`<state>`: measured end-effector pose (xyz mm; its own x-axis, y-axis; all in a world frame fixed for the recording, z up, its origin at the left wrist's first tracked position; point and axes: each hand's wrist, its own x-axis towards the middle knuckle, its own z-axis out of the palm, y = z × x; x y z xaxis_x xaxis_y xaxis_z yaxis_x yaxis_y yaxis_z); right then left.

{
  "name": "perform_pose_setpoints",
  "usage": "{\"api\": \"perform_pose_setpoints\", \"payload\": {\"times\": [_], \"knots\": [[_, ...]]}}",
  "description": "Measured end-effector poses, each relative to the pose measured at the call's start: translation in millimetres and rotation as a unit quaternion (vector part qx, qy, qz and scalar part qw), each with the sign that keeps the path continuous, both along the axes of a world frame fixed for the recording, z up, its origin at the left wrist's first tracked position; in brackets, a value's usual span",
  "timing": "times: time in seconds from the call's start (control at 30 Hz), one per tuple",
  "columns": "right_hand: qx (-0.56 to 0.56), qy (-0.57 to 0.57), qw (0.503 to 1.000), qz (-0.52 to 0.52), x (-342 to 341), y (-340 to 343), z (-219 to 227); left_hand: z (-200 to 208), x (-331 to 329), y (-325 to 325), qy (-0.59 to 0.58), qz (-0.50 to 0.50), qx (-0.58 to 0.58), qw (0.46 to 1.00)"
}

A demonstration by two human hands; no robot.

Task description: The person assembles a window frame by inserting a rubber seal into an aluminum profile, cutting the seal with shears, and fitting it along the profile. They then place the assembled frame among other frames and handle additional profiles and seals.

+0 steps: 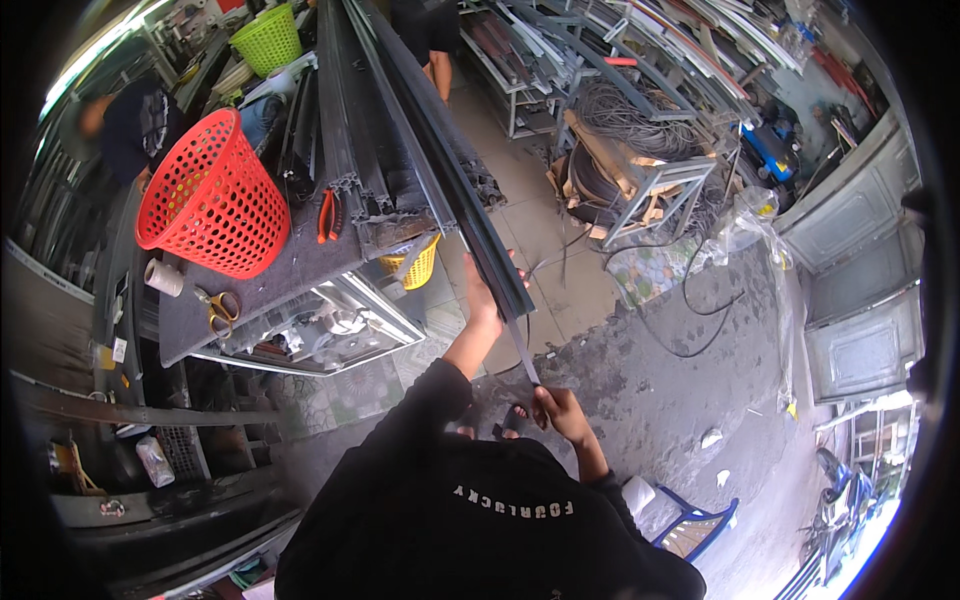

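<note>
left hand (484,304) gripping dark profile (510,282) | right hand (563,413) pinching grey strip (522,352) (reaching the profile's near end)

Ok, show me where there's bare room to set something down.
Free: the grey table covering between the red basket, orange-handled pliers and scissors; the concrete floor between the right hand and the black cable. Crowded: the table's far side, stacked with long dark profiles.

The grey-covered table (186,325) bears a basket (238,228), scissors (213,301), pliers (323,222) and dark profiles (350,110).
</note>
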<state>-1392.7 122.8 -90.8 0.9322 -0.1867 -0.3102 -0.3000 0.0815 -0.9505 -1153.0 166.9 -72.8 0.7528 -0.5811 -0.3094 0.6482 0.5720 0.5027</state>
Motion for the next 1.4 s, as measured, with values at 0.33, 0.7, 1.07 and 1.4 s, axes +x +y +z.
{"api": "perform_pose_setpoints", "payload": {"times": [0.33,0.7,1.07,1.4], "knots": [[0.022,-0.126,0.989,-0.072,80,2,5,0,-2,-2,-0.005,-0.012,0.040,0.999],[0.062,-0.015,0.993,-0.100,57,19,41,-4,0,-8,-0.003,0.024,0.044,0.999],[-0.126,-0.075,0.986,-0.075,2,10,-10,-4,3,-5,0.008,-0.005,0.028,1.000],[0.039,-0.068,0.992,-0.096,85,2,18,-12,4,-3,0.020,-0.002,0.019,1.000]]}}
